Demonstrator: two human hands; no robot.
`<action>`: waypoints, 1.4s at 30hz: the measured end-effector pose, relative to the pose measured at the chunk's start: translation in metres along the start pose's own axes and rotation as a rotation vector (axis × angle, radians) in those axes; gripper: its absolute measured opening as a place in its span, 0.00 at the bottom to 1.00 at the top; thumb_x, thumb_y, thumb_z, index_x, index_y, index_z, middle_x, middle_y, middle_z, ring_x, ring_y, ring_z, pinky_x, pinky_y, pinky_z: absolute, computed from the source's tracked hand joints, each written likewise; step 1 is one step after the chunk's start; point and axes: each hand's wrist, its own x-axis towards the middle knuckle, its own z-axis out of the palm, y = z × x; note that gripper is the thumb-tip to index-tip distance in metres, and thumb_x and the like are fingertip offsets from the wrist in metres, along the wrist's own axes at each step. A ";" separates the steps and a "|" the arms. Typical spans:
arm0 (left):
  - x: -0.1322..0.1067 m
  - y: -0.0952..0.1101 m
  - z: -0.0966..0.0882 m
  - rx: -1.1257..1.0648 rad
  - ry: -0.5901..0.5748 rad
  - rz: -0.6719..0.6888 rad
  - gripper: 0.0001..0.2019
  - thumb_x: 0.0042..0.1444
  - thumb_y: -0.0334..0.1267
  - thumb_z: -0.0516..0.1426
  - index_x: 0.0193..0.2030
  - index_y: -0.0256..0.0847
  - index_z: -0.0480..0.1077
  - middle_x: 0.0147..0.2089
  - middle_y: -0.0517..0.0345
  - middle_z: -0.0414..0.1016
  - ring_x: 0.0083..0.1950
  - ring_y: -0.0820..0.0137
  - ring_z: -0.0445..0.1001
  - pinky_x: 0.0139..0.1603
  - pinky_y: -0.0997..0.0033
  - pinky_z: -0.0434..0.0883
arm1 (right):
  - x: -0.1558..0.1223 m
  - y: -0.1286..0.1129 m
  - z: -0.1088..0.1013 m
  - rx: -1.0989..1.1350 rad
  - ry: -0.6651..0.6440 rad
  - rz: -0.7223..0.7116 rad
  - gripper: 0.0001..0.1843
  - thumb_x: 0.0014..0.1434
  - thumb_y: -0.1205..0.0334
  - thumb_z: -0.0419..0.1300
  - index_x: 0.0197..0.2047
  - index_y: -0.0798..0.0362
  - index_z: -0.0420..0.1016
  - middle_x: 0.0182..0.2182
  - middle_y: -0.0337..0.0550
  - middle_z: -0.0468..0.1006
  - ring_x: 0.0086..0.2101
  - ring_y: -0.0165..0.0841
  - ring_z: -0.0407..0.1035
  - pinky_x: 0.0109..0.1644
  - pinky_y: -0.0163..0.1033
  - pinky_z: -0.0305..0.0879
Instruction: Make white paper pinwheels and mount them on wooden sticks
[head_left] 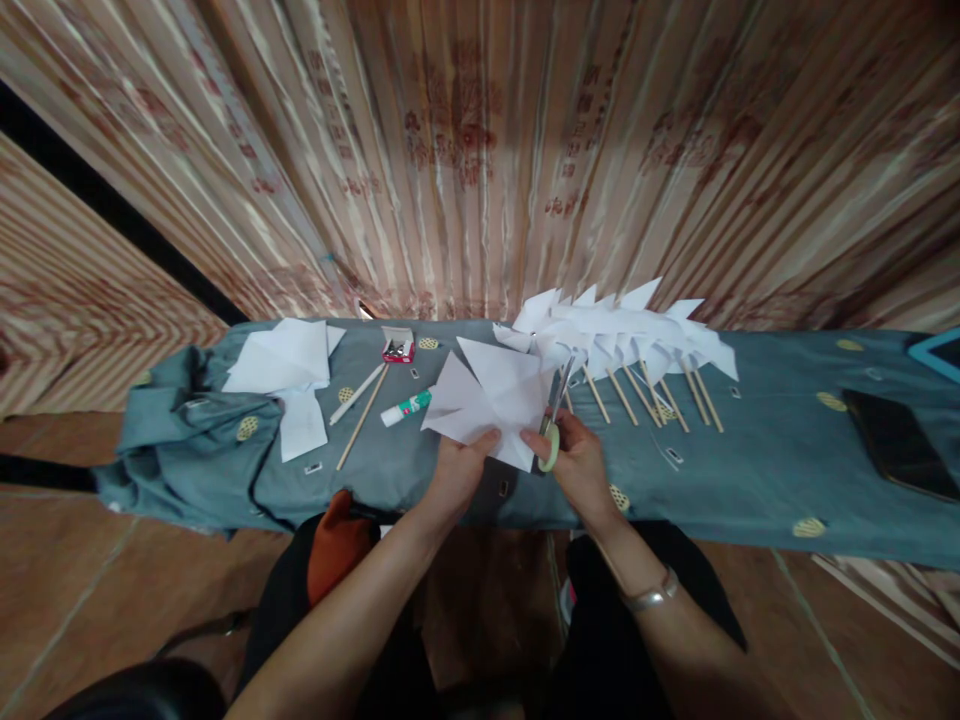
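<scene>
A white sheet of paper (510, 390), slit from its corners toward the middle, is held up over the cloth-covered surface. My left hand (459, 470) grips its lower left edge, thumb on top. My right hand (576, 462) is closed around scissors (553, 435) with pale green handles, their blades pointing up and away beside the paper. The right thumb also rests near the paper's lower right edge. Just left of the sheet lies a green and white glue stick (407, 407). Behind the scissors, several white paper pinwheels (622, 330) on wooden sticks lie in an overlapping row.
At the left lie stacked white paper sheets (277, 358) and a smaller piece (303, 424). A small red box (398, 346) of metal pieces stands near a loose wooden stick (362, 417) and a white stick (355, 395). A dark phone (900, 440) lies right. Pleated curtain (465, 150) hangs behind.
</scene>
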 end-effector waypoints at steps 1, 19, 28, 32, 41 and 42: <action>0.002 0.002 -0.001 0.030 0.001 0.027 0.23 0.40 0.33 0.66 0.47 0.40 0.72 0.47 0.52 0.79 0.47 0.61 0.76 0.53 0.61 0.69 | -0.001 -0.002 0.000 0.012 -0.037 0.009 0.21 0.41 0.52 0.71 0.36 0.51 0.72 0.26 0.36 0.76 0.27 0.32 0.68 0.30 0.35 0.65; 0.036 0.036 -0.020 0.077 0.182 0.234 0.21 0.36 0.36 0.68 0.41 0.36 0.74 0.40 0.52 0.80 0.43 0.60 0.77 0.44 0.65 0.73 | -0.030 0.001 -0.008 -0.157 -0.668 0.234 0.22 0.46 0.46 0.68 0.37 0.55 0.75 0.21 0.34 0.70 0.22 0.27 0.63 0.27 0.33 0.58; 0.033 0.028 -0.016 0.109 0.201 0.203 0.16 0.36 0.36 0.69 0.35 0.39 0.75 0.38 0.53 0.80 0.41 0.61 0.77 0.43 0.65 0.73 | -0.028 -0.005 -0.001 -0.107 -0.674 0.294 0.23 0.45 0.43 0.68 0.36 0.54 0.75 0.24 0.40 0.78 0.24 0.30 0.69 0.28 0.34 0.64; 0.033 0.024 -0.014 0.106 0.170 0.200 0.20 0.37 0.35 0.68 0.41 0.39 0.75 0.37 0.54 0.81 0.43 0.61 0.77 0.42 0.66 0.73 | -0.026 -0.005 0.000 -0.103 -0.669 0.278 0.22 0.47 0.44 0.67 0.36 0.54 0.76 0.23 0.40 0.78 0.23 0.29 0.69 0.27 0.34 0.64; 0.030 0.024 -0.011 0.079 0.150 0.196 0.22 0.37 0.33 0.68 0.44 0.40 0.75 0.39 0.54 0.81 0.41 0.61 0.78 0.44 0.64 0.73 | -0.025 -0.007 0.001 -0.091 -0.660 0.307 0.22 0.46 0.44 0.67 0.35 0.54 0.75 0.22 0.39 0.77 0.22 0.28 0.68 0.26 0.33 0.63; 0.030 0.024 -0.011 0.078 0.146 0.197 0.22 0.37 0.33 0.68 0.43 0.40 0.75 0.39 0.54 0.81 0.41 0.61 0.78 0.44 0.64 0.73 | -0.024 -0.007 0.001 -0.086 -0.662 0.310 0.22 0.45 0.44 0.67 0.35 0.54 0.75 0.22 0.39 0.77 0.22 0.28 0.68 0.26 0.33 0.63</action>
